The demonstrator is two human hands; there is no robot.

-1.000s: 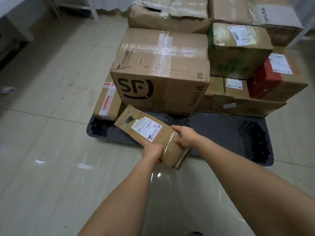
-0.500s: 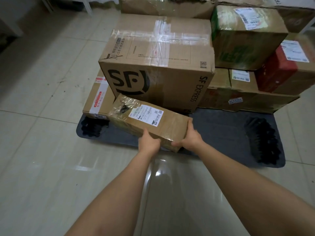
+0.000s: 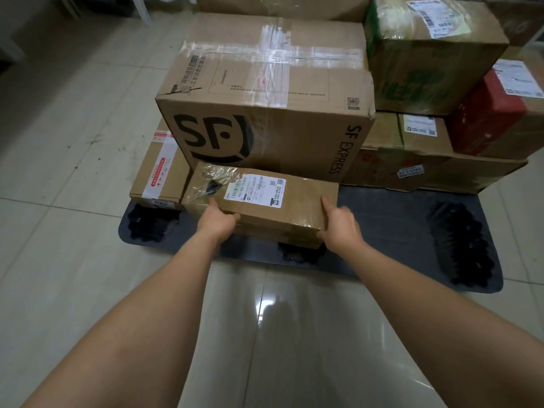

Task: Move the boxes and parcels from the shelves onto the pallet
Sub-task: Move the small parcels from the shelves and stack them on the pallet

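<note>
Left hand (image 3: 217, 220), right hand (image 3: 338, 223): your curled fingers clasp the taped kraft parcel (image 3: 262, 206) at its near edge and right end. Location: black pallet (image 3: 391, 219), 6 o'clock of SF Express box (image 3: 265, 113). Likely light, stiff; glossy tape slippery, so grip bare cardboard corners.

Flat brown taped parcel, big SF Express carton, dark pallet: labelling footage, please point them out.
Flat brown taped parcel (image 3: 297, 206): head view, top face.
Big SF Express carton (image 3: 282, 136): head view, front face.
Dark pallet (image 3: 391, 219): head view, bare deck.

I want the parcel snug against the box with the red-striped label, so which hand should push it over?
Probably the right hand: it holds the parcel's end farthest from the red-striped box, so it can push it along the pallet. The left hand grips the near edge.
</note>
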